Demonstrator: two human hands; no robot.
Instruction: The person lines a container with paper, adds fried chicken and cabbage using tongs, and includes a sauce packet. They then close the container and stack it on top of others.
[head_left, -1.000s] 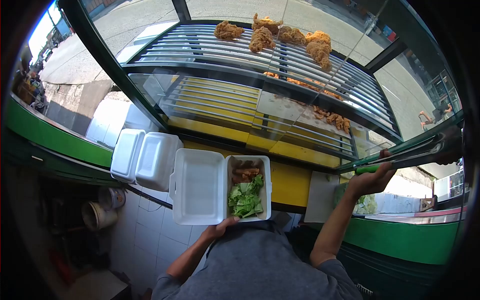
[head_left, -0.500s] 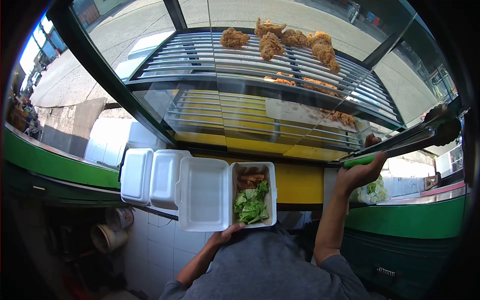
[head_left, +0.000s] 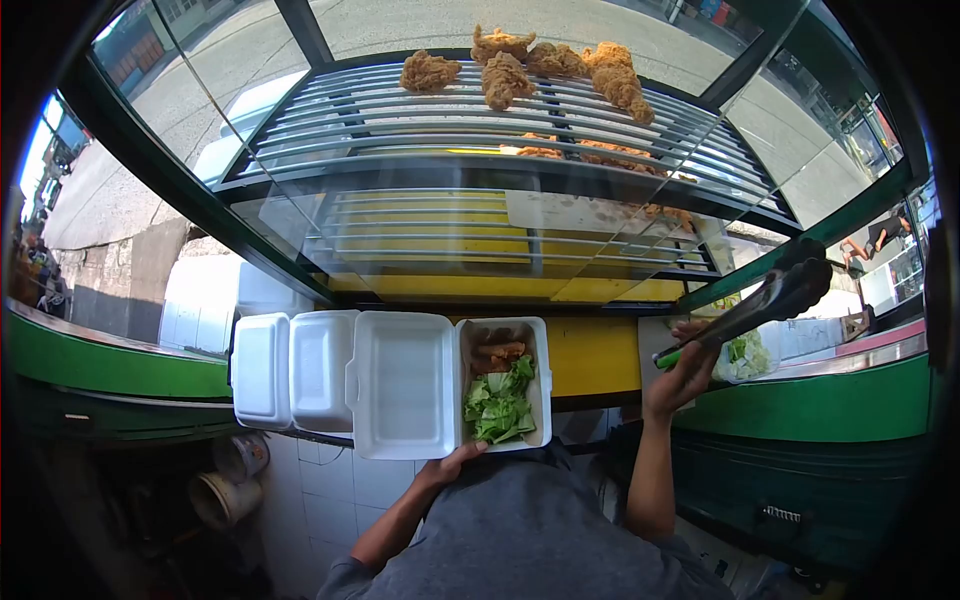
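Foam box (head_left: 405,385) rests in left hand (head_left: 455,464); right hand (head_left: 680,376) grips tongs (head_left: 762,303).

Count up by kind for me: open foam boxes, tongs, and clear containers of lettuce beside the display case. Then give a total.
Open foam box: 2, one in the left hand, the other beside it
Tongs: 1, in the right hand
Clear lettuce container: 1
Total: 4

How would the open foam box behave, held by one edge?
The foam box probably weighs little and flexes: the left hand carries it by the near rim alone. With lettuce and fried pieces all in one half, it may tip that way. Thin foam likely dents under a hard pinch.
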